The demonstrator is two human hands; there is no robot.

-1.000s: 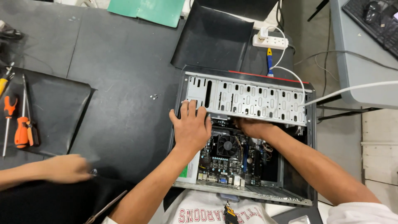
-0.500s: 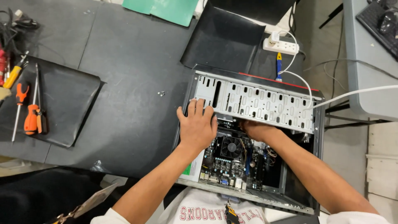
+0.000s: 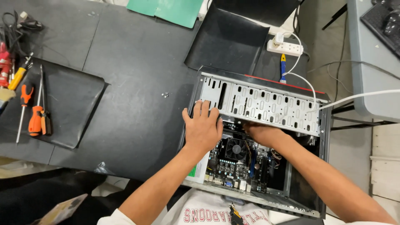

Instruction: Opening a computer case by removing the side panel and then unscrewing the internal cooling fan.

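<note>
An open computer case [image 3: 200, 89] lies on its side on a dark table. My left hand [image 3: 203, 127] rests flat on the case's left edge, fingers spread over the perforated metal drive cage [image 3: 266, 104]. My right hand [image 3: 262, 132] reaches inside the case under that cage; its fingers are hidden, so what it touches cannot be told. Below my hands sits the motherboard [image 3: 233, 166] with a round black cooler fan [image 3: 236, 148].
Orange-handled screwdrivers [image 3: 35, 118] lie on a black mat [image 3: 75, 104] at the left. A few small screws [image 3: 165, 95] lie mid-table. A black side panel [image 3: 227, 39], a white power strip [image 3: 285, 47] and a green sheet [image 3: 171, 10] are at the back.
The view has shifted, so the case sits lower and more central. Another person's hand at the lower left a second ago is gone. My hands have stayed on the case.
</note>
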